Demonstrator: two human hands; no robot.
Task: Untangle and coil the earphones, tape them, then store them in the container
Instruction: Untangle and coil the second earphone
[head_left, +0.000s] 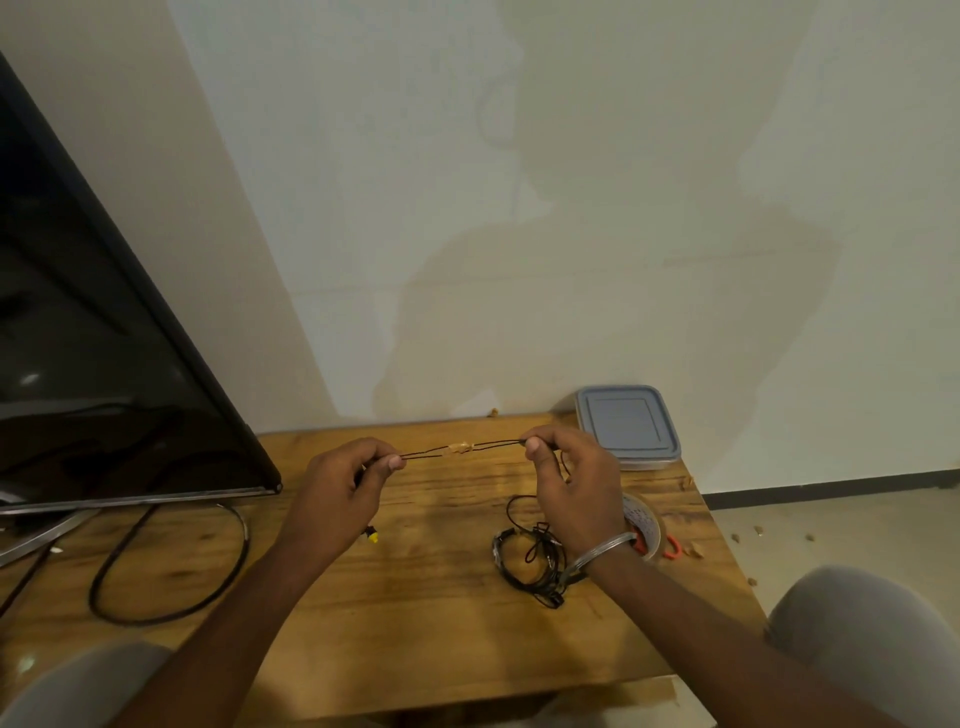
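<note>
My left hand (347, 486) and my right hand (569, 480) pinch the two ends of a coiled black earphone cable (431, 453), stretched flat between them above the wooden table (426, 623). A strip of brown tape (460, 448) is wrapped around its middle. A yellow earbud tip (372, 537) hangs below my left hand. Another tangle of black earphones (535, 564) lies on the table under my right wrist. The grey lidded container (626, 426) sits shut at the table's far right corner.
A roll of brown tape (644, 522) and orange-handled scissors (670, 546) lie right of my right wrist. A large black TV screen (93, 374) stands at the left, with a thick black cable (171, 571) looped on the table. My knees show at the bottom.
</note>
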